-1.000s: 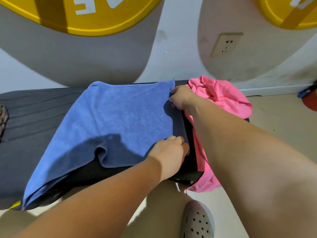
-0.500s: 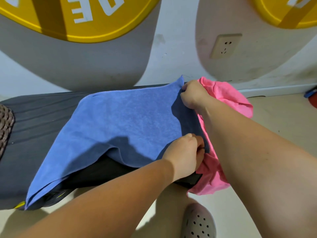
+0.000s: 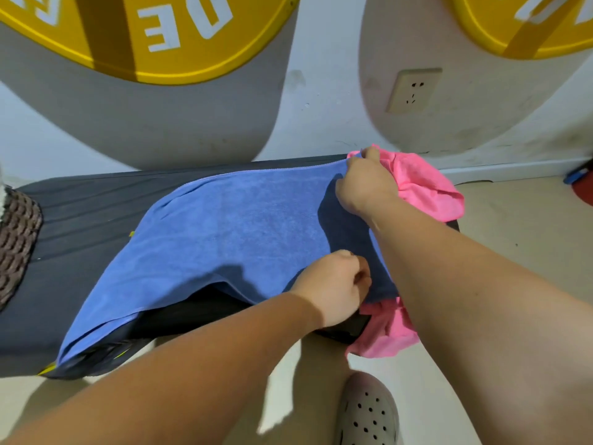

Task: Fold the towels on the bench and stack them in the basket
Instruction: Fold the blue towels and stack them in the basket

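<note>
Dark padded bench (image 3: 80,220), mid-frame: right hand (image 3: 365,184) and left hand (image 3: 333,284) pinch far and near right corners of blue terry towel (image 3: 240,226); best lifted level, carried leftward, edges matched.

The blue towel (image 3: 240,232) is now raised at its right edge off the bench (image 3: 80,216). It is pinched by the left hand (image 3: 333,287) and right hand (image 3: 362,184) and seemingly drawn taut.

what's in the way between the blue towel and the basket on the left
Nothing visible. The left hand and right hand grip the blue towel by its right edge; only bare bench shows between it and the basket at the left. The pink towel lies on the opposite side.
</note>
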